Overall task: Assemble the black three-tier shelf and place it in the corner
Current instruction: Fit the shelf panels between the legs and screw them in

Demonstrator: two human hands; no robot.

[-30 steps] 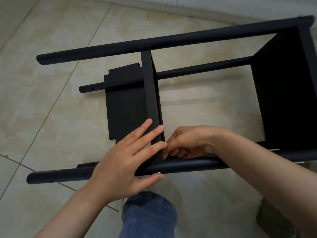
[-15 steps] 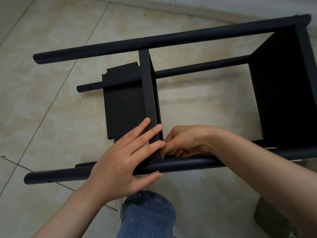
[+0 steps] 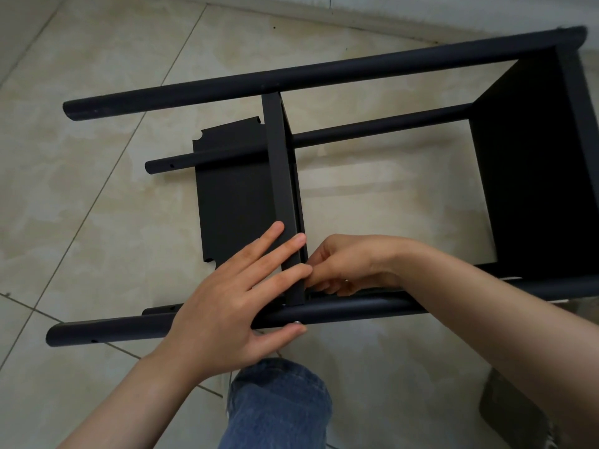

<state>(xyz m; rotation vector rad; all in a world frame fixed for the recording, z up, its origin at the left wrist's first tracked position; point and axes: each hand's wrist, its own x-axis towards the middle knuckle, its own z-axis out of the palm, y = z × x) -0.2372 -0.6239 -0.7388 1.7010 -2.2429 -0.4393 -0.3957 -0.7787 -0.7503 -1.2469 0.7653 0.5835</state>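
Note:
The black shelf frame lies on its side on the tiled floor, with a near pole [image 3: 372, 307] and a far pole [image 3: 291, 76]. A middle shelf panel [image 3: 278, 176] stands between the poles, and an end panel [image 3: 534, 173] is fixed at the right. A loose third panel [image 3: 233, 196] lies flat on the floor under the frame. My left hand [image 3: 223, 306] presses straight fingers against the middle panel's near end, its thumb under the near pole by a screw head [image 3: 296, 323]. My right hand [image 3: 350, 264] is curled behind that panel at the pole joint and pinches a small metal part that is mostly hidden.
My knee in blue jeans [image 3: 278, 403] is right below the near pole. A wall base [image 3: 356, 14] runs along the top. A dark object [image 3: 512, 413] sits at the bottom right. Bare tiles lie to the left of the frame.
Both hands stay at the same joint of the middle panel and the near pole. Only the view shifts slightly.

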